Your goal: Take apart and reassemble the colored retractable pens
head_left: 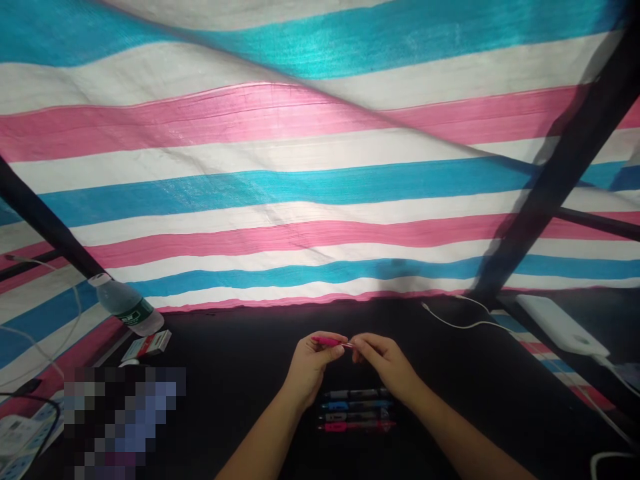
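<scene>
A pink pen [327, 341] is held sideways above the black tabletop, between my two hands. My left hand [313, 363] is closed on its pink barrel. At the thinner, paler right end, my right hand [383, 357] is closed in a pinch; the fingertips hide that tip. Below the hands several pens lie side by side in a stack of rows: a grey and black pen [355, 394], a blue pen [356, 405], another dark pen [353, 417] and a pink one [355, 426].
A water bottle [133, 310] leans at the back left beside a small box [147, 345]. A white power bank [563, 327] and a white cable [460, 326] are at the right. Striped sheeting [300, 187] hangs behind. A power strip [30, 440] lies lower left, near a blurred-out patch.
</scene>
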A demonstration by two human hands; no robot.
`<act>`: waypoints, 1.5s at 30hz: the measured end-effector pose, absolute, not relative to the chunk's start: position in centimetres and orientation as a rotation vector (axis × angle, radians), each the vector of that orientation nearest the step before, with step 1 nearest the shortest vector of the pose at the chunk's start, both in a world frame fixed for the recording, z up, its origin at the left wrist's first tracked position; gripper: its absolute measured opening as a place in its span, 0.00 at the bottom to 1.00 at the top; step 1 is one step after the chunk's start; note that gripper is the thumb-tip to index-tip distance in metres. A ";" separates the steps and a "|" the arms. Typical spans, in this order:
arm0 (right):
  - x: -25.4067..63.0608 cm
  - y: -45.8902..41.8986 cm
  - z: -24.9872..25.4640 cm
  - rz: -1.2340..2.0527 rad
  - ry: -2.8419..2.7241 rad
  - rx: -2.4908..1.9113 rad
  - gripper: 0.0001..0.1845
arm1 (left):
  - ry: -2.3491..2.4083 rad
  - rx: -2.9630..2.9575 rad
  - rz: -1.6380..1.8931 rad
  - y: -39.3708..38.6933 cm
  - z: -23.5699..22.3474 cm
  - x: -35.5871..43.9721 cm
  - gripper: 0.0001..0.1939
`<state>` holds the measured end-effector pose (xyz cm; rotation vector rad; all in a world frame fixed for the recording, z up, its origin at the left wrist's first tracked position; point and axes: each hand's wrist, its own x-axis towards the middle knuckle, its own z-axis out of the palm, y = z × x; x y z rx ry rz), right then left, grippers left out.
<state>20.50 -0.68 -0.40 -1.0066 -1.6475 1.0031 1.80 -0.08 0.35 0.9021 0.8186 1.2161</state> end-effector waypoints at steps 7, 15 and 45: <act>20.4 -0.9 -0.4 0.916 -1.659 -1.051 0.17 | 0.828 0.909 1.202 0.0 0.3 1.7 0.12; 20.1 -1.0 -0.9 0.825 -1.662 -1.016 0.12 | 0.817 0.909 1.223 0.0 0.4 1.8 0.13; 20.2 -1.2 -1.0 0.792 -1.719 -1.042 0.09 | 0.784 0.884 1.229 0.2 -0.3 1.6 0.11</act>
